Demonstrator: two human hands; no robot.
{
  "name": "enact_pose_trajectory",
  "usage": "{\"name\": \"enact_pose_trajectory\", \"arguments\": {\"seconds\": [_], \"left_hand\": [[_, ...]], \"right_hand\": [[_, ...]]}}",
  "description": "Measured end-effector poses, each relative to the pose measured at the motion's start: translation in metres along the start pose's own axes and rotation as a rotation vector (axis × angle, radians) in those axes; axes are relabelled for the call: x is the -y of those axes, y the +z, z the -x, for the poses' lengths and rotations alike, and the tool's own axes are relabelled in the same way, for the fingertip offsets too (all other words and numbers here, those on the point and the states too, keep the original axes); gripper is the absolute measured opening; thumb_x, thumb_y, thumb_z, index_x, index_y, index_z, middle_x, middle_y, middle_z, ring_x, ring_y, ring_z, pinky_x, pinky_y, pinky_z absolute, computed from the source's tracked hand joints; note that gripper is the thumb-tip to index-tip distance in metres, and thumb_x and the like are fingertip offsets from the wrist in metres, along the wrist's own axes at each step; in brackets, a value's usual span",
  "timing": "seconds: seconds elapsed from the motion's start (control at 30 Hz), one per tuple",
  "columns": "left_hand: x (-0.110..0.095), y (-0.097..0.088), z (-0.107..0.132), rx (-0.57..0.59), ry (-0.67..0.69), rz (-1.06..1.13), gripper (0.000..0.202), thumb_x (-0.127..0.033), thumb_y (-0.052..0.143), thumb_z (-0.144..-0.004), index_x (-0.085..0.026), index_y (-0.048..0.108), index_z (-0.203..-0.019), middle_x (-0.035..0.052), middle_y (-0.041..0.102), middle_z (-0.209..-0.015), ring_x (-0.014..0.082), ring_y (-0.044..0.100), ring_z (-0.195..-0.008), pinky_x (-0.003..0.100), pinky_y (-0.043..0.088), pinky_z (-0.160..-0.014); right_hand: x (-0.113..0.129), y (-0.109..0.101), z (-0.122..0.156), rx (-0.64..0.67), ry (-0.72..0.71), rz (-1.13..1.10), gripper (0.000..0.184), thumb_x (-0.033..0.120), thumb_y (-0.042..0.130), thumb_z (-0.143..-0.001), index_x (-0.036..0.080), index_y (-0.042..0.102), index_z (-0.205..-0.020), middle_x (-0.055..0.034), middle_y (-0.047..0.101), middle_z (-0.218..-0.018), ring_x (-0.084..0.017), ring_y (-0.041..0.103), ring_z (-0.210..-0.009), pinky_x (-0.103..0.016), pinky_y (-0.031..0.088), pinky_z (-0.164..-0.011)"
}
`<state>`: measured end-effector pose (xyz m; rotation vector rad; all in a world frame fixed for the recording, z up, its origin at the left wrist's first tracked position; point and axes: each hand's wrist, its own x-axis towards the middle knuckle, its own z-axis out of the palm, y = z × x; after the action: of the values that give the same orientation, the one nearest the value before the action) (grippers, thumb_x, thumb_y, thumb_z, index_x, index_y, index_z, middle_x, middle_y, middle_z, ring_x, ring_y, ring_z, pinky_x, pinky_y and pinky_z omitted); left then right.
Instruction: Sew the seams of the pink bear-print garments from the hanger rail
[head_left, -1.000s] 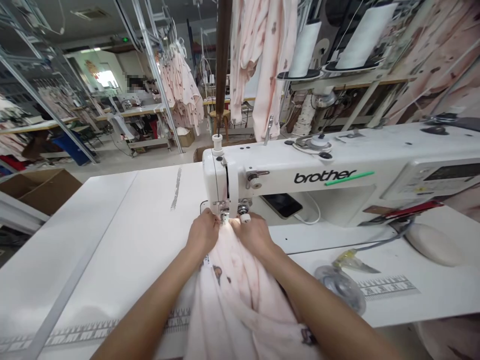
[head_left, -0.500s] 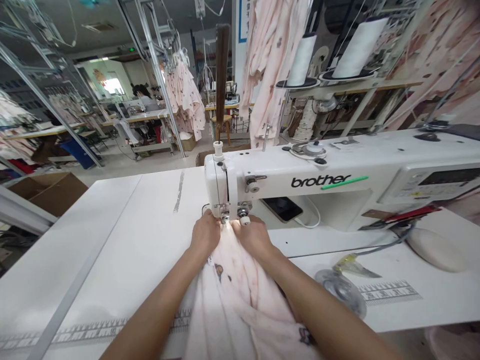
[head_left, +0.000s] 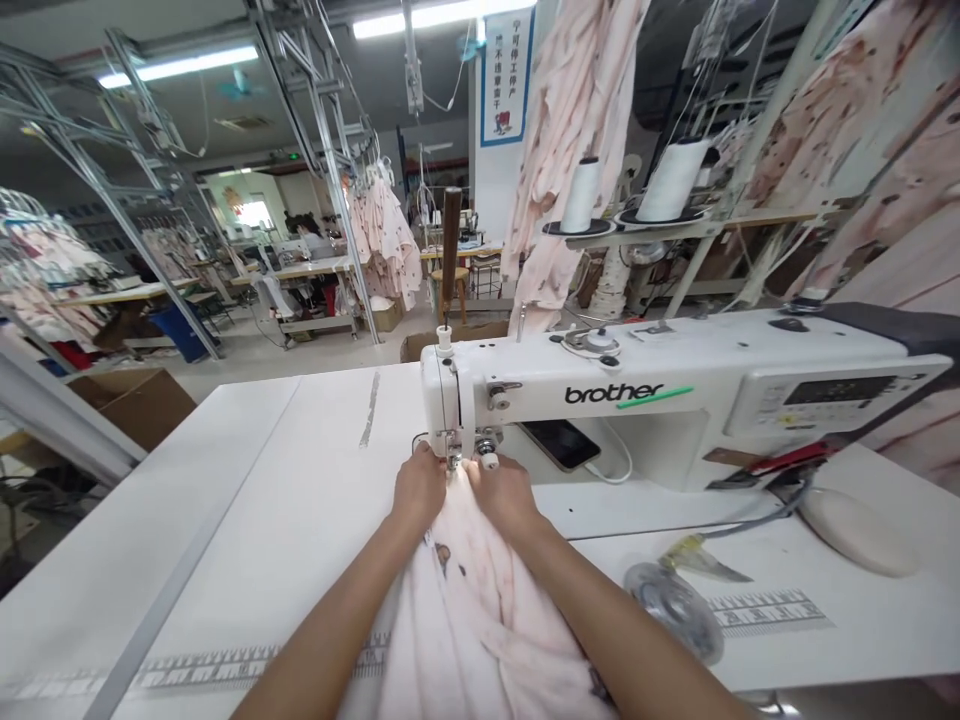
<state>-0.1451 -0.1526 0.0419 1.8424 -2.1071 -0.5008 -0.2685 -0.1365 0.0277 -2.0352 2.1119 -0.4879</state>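
Pale pink printed fabric (head_left: 480, 590) runs from the front edge of the table up to the presser foot (head_left: 454, 462) of a white sewing machine (head_left: 540, 375). My left hand (head_left: 420, 488) is closed on the cloth's left side, right by the needle area. On the other side, beneath the machine's head, my right hand (head_left: 504, 492) grips the same cloth close to the foot. Both sets of fingertips are partly hidden by the machine and the cloth. A small lamp lights the fabric between the hands.
A phone (head_left: 561, 444) with a white cable lies behind the machine arm. To the right are a clear round bobbin case (head_left: 675, 610), yellow-handled snips (head_left: 705, 558) and a beige oval pad (head_left: 859, 530). Thread cones (head_left: 581, 195) stand behind. A printed ruler strip (head_left: 210, 665) crosses the table.
The head view has tilted up, so the machine and table sit lower in the picture and more ceiling shows. Both hands keep their places on the fabric beside the presser foot.
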Motion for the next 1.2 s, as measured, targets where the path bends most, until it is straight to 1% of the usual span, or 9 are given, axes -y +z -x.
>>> {"name": "enact_pose_trajectory", "arguments": {"seconds": [0.2, 0.33, 0.53, 0.67, 0.83, 0.93, 1.03, 1.13, 1.2], "left_hand": [[0.005, -0.007, 0.004, -0.001, 0.024, 0.053, 0.016, -0.019, 0.041, -0.082, -0.014, 0.055, -0.089, 0.0093, 0.059, -0.097, 0.0202, 0.057, -0.090, 0.026, 0.039, -0.074], [0.010, -0.007, 0.003, -0.022, 0.017, 0.076, 0.014, -0.018, 0.042, -0.079, -0.014, 0.054, -0.084, 0.0088, 0.060, -0.091, 0.0194, 0.058, -0.086, 0.026, 0.039, -0.072], [0.013, -0.002, 0.000, -0.045, 0.008, 0.121, 0.015, -0.013, 0.042, -0.075, -0.014, 0.054, -0.082, 0.0078, 0.061, -0.088, 0.0185, 0.058, -0.084, 0.026, 0.039, -0.071], [0.015, 0.002, 0.000, -0.051, 0.017, 0.147, 0.015, -0.013, 0.041, -0.074, -0.015, 0.054, -0.082, 0.0072, 0.060, -0.091, 0.0177, 0.058, -0.086, 0.025, 0.040, -0.073], [0.017, 0.004, -0.002, -0.049, 0.019, 0.152, 0.015, -0.013, 0.041, -0.073, -0.015, 0.053, -0.081, 0.0085, 0.059, -0.091, 0.0196, 0.057, -0.086, 0.027, 0.040, -0.074], [0.017, 0.004, -0.002, -0.049, 0.025, 0.151, 0.016, -0.013, 0.041, -0.072, -0.015, 0.054, -0.082, 0.0082, 0.059, -0.092, 0.0198, 0.057, -0.087, 0.027, 0.040, -0.075], [0.017, 0.004, -0.002, -0.045, 0.023, 0.152, 0.017, -0.013, 0.040, -0.074, -0.015, 0.054, -0.084, 0.0079, 0.058, -0.093, 0.0196, 0.057, -0.088, 0.027, 0.039, -0.076], [0.018, 0.006, -0.003, -0.038, 0.019, 0.151, 0.019, -0.013, 0.040, -0.074, -0.014, 0.054, -0.086, 0.0083, 0.058, -0.094, 0.0198, 0.056, -0.088, 0.027, 0.039, -0.075], [0.019, 0.006, -0.004, -0.040, 0.024, 0.152, 0.019, -0.012, 0.040, -0.073, -0.014, 0.054, -0.086, 0.0080, 0.058, -0.094, 0.0195, 0.056, -0.088, 0.027, 0.039, -0.075]], "right_hand": [[-0.001, 0.000, 0.002, -0.015, -0.054, 0.027, 0.019, 0.022, 0.045, -0.087, 0.015, 0.063, -0.090, -0.0071, 0.066, -0.083, -0.020, 0.060, -0.079, -0.026, 0.034, -0.061], [-0.001, -0.001, 0.003, -0.047, -0.072, 0.021, 0.023, 0.023, 0.043, -0.089, 0.016, 0.064, -0.088, -0.0076, 0.066, -0.082, -0.021, 0.061, -0.080, -0.026, 0.037, -0.065], [-0.004, 0.000, 0.003, -0.058, -0.109, -0.007, 0.028, 0.022, 0.040, -0.089, 0.019, 0.067, -0.082, -0.0083, 0.067, -0.083, -0.022, 0.062, -0.079, -0.027, 0.041, -0.067], [-0.009, 0.001, 0.004, -0.042, -0.140, -0.042, 0.031, 0.023, 0.037, -0.091, 0.020, 0.068, -0.089, -0.0075, 0.067, -0.087, -0.023, 0.062, -0.082, -0.030, 0.044, -0.072], [-0.008, 0.001, 0.003, -0.034, -0.131, -0.068, 0.035, 0.022, 0.035, -0.091, 0.019, 0.069, -0.085, -0.0095, 0.067, -0.088, -0.025, 0.061, -0.086, -0.032, 0.044, -0.075], [-0.008, 0.000, 0.004, -0.019, -0.127, -0.079, 0.036, 0.023, 0.033, -0.092, 0.018, 0.068, -0.089, -0.0109, 0.067, -0.089, -0.027, 0.061, -0.087, -0.034, 0.044, -0.076], [-0.014, 0.001, 0.003, 0.017, -0.160, -0.179, 0.041, 0.032, 0.027, -0.094, 0.019, 0.066, -0.095, -0.0091, 0.067, -0.089, -0.024, 0.061, -0.088, -0.031, 0.043, -0.077], [-0.022, 0.004, 0.002, 0.075, -0.178, -0.362, 0.057, 0.046, 0.015, -0.093, 0.017, 0.063, -0.091, -0.0089, 0.067, -0.084, -0.023, 0.061, -0.085, -0.029, 0.043, -0.074], [-0.026, 0.007, 0.000, 0.092, -0.162, -0.403, 0.062, 0.047, 0.008, -0.092, 0.016, 0.061, -0.089, -0.0101, 0.066, -0.083, -0.024, 0.060, -0.083, -0.031, 0.043, -0.074]]}}
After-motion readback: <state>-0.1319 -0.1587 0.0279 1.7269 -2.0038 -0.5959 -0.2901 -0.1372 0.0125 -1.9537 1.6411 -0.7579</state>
